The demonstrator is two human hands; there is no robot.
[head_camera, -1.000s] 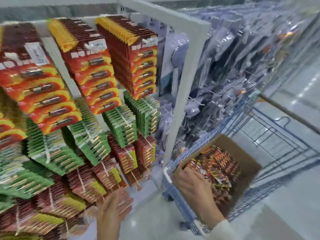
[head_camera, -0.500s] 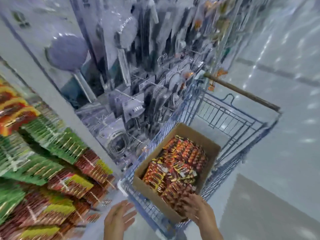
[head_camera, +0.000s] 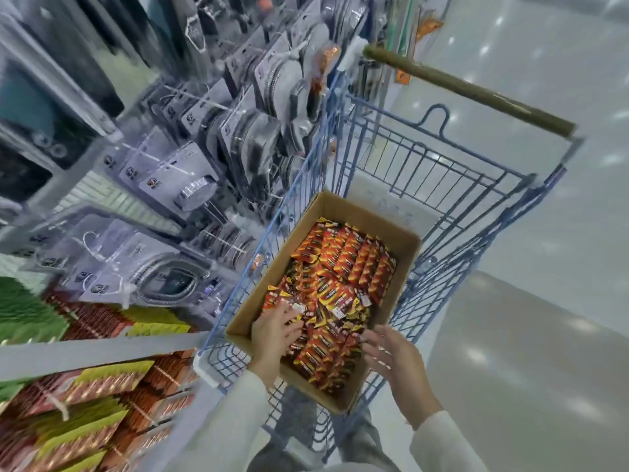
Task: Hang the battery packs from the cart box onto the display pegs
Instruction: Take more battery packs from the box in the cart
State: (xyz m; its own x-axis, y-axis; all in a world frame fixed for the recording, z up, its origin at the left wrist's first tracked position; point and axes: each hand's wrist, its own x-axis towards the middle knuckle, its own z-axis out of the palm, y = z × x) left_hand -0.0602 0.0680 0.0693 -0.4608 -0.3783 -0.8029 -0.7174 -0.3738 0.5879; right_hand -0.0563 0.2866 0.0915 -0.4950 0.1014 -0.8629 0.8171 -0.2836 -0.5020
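Fingers [head_camera: 290, 314] of L hand [head_camera: 274, 332] splayed on battery packs [head_camera: 354, 264] — R hand [head_camera: 396, 361] spread, blurred, contact unclear.

a pale glossy floor [head_camera: 544, 80] fills the right side, dotted with bright spots of light; a duller grey patch [head_camera: 527, 352] lies toward its lower edge. on the left, clear blister packs [head_camera: 190, 158] hang in blurred rows above a white frame bar [head_camera: 85, 355].
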